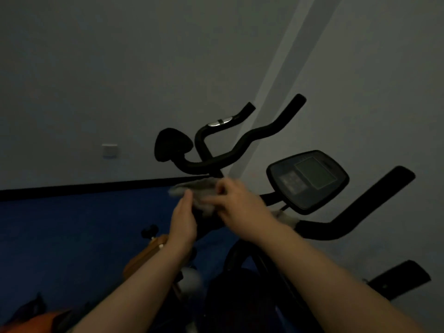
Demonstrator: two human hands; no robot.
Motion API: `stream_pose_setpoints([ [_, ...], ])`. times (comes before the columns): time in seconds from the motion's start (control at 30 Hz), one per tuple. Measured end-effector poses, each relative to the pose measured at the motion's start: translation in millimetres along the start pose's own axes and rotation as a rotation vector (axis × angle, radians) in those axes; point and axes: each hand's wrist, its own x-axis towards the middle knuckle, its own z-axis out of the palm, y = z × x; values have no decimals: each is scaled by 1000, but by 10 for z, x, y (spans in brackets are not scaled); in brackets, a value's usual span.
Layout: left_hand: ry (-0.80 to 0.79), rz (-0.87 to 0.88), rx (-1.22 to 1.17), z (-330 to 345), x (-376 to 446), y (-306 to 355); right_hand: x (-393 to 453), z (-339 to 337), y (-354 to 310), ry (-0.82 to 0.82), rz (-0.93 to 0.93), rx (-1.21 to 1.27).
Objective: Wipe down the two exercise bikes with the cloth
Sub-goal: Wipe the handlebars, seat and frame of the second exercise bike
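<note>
A grey cloth [192, 188] is held up between both hands in front of the bikes. My left hand [183, 222] touches its lower left edge with straight fingers. My right hand [237, 203] grips the cloth from the right, blurred by motion. The near exercise bike has a dark console [308, 180] and a black handlebar [355, 212] reaching right. Behind it, the far bike shows curved black handlebars [242, 140] and a round black pad [171, 144]. Another pale cloth-like patch [286, 217] lies by the near bike's handlebar stem.
A grey wall [120, 68] with a white socket [110, 150] stands behind, above a black skirting board and blue floor [72, 224]. A brown wooden object [144, 258] sits lower left, an orange item [43, 320] at the bottom-left corner, and a black pedal [401, 276] at right.
</note>
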Motion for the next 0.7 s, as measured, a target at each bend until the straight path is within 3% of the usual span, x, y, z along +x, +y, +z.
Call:
stream_pose_setpoints([
  [0.1,-46,51,54,19,-32,54,27,-72,266,74,366,67],
  [0.23,-95,33,38,19,-25,59,-49,31,-32,-38,1,36],
  [0.27,-102,28,36,19,-28,61,-51,20,-36,-47,-1,31],
  [0.33,-110,36,36,40,-53,77,-27,-50,132,1,206,12],
  [0.37,-114,59,66,60,-65,74,-52,-55,226,-62,327,-32],
  [0.47,-181,228,269,143,-94,114,-204,-47,186,-265,352,-167],
  [0.57,-207,376,488,279,-35,90,-87,-90,225,-404,414,-49],
  [0.7,-156,637,967,364,-20,-8,152,-183,260,-583,559,-33],
])
